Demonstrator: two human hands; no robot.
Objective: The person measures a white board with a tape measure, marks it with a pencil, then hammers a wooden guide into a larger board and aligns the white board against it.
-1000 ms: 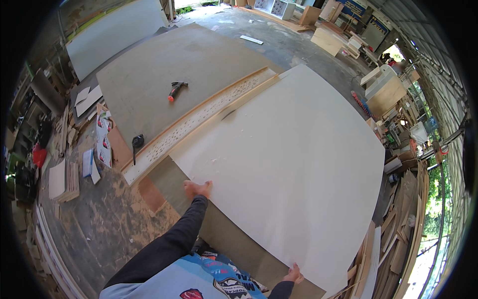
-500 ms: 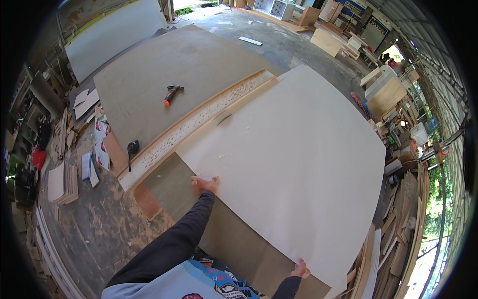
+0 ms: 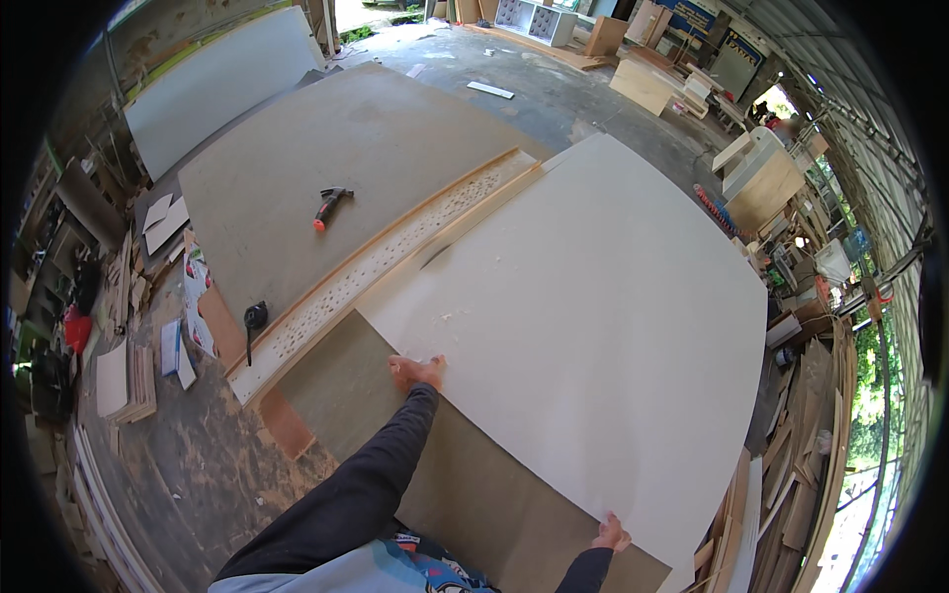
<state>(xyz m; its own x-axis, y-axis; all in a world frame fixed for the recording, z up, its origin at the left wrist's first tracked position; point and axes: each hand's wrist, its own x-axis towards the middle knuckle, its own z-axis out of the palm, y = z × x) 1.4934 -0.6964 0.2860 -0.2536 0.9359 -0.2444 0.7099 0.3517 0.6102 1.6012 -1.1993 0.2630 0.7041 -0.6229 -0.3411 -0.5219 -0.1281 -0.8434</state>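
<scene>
A large white sheet lies at a slant over a brown board, whose bare strip shows along the near side. Gripping the sheet's near edge toward its left corner is my left hand, thumb on top. My right hand pinches the same edge farther right and nearer to me. Fingers under the edge are partly hidden on both hands. Along the sheet's left side runs a long pale wooden strip with many small holes, framed by raised edges.
Beyond the strip, a hammer lies on a brown panel. A black tape measure sits by the strip's near end. Stacked boards stand at left, timber offcuts at right. A wooden cabinet is at far right.
The view has turned slightly. Both hands keep their hold on the sheet's edge, and the sheet seems to have slid a little to the right against the strip.
</scene>
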